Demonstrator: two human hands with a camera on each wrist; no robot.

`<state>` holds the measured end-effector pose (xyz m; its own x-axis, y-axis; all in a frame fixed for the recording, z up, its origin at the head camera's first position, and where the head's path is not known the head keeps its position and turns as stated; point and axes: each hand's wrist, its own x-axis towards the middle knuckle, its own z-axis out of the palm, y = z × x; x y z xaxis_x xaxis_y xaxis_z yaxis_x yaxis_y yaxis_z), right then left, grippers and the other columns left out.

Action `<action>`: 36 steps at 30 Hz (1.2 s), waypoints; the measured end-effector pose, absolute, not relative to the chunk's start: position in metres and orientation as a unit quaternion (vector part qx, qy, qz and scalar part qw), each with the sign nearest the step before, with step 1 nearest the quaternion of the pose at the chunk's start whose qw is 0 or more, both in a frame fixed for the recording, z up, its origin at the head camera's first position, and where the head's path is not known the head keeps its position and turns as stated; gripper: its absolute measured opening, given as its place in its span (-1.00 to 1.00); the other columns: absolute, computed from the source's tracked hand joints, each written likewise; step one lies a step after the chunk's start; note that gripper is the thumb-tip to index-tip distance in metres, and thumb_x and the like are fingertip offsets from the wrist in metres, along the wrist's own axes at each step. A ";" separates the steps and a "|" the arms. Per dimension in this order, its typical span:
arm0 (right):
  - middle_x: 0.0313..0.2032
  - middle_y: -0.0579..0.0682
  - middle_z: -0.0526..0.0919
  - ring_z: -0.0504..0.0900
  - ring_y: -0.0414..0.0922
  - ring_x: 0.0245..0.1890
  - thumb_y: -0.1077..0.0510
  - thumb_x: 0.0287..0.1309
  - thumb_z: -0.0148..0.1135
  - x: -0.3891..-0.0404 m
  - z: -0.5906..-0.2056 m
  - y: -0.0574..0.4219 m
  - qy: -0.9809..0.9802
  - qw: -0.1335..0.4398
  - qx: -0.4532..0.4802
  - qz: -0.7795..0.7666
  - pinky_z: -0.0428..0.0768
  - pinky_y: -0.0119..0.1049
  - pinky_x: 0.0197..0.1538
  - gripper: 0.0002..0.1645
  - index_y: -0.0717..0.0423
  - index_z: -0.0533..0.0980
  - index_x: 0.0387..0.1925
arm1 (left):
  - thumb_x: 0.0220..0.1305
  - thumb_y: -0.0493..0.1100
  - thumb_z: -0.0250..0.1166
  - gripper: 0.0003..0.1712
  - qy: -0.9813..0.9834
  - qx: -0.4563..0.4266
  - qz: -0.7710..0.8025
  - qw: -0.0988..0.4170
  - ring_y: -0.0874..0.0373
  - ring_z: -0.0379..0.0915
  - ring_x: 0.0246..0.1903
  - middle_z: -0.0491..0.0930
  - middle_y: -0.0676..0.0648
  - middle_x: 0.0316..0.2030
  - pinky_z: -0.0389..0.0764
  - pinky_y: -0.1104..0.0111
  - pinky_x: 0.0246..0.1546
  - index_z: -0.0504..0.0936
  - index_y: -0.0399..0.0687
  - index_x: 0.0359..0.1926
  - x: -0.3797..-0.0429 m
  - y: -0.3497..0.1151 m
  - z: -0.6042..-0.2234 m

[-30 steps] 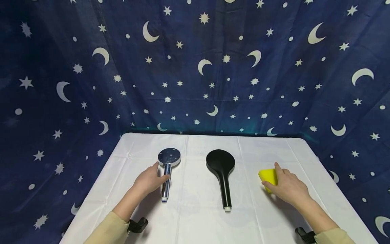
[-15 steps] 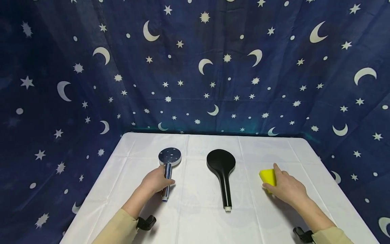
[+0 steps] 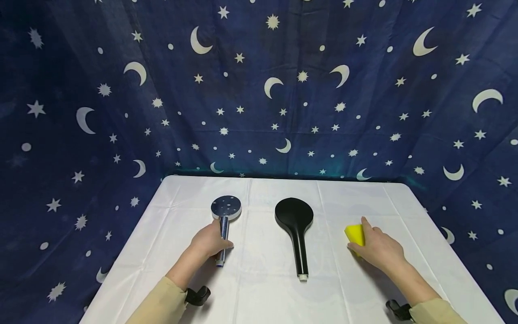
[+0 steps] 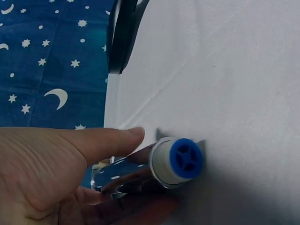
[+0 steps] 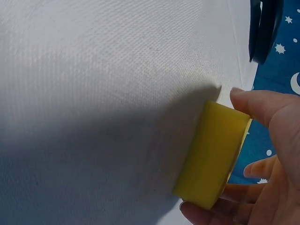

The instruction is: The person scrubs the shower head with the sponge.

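Observation:
A chrome shower head lies on the table's left half, round face up, handle toward the person. My left hand grips its handle, thumb on one side and fingers on the other. The left wrist view shows the handle's blue-ringed end past the thumb. At the right, my right hand holds a yellow sponge between thumb and fingers. Seen from the right wrist, the sponge is a thick block, with the thumb at its upper corner and fingertips at its lower end.
Midway between the hands lies a black shower head with a pale threaded end. White cloth covers the table. Behind it hangs a dark blue curtain with moons and stars.
My left hand has moved right and closed around the chrome shower head's handle. My right hand stays at the sponge, shifting only slightly left.

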<state>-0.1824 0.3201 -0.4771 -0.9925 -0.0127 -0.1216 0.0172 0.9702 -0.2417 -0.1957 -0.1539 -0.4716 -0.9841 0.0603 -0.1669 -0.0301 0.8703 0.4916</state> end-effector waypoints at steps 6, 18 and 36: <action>-0.16 0.37 0.53 0.50 0.04 -0.44 -0.22 0.21 0.35 -0.183 -0.475 0.320 0.991 0.052 0.002 -0.122 0.50 -0.03 -0.45 0.18 0.44 0.04 0.50 | 0.09 -0.19 0.54 -0.38 0.964 0.010 0.253 0.080 0.12 0.52 -0.64 0.56 -0.11 -0.46 0.57 0.24 -0.49 0.44 -0.44 0.05 -0.195 -0.156 -0.476; -0.06 0.25 0.53 0.45 0.00 -0.36 -0.27 0.32 0.26 -0.187 -0.441 0.295 0.978 -0.064 -0.044 -0.193 0.38 -0.20 -0.44 0.12 0.24 -0.01 0.59 | 0.27 -0.16 0.46 0.00 0.954 0.051 0.295 -0.019 -0.13 0.60 -0.09 0.52 -0.39 0.08 0.64 0.01 -0.14 0.09 -0.30 0.55 -0.192 -0.150 -0.464; 0.38 0.14 0.41 0.47 0.20 0.24 -0.03 0.18 0.44 -0.198 -0.371 0.172 0.898 -0.280 -0.242 -0.236 0.52 0.18 0.16 -0.13 -0.07 0.35 0.50 | 0.27 -0.22 0.46 -0.15 0.945 0.169 0.182 -0.215 0.16 0.41 -0.55 0.44 -0.06 -0.25 0.40 0.33 -0.69 0.32 0.13 0.53 -0.182 -0.101 -0.436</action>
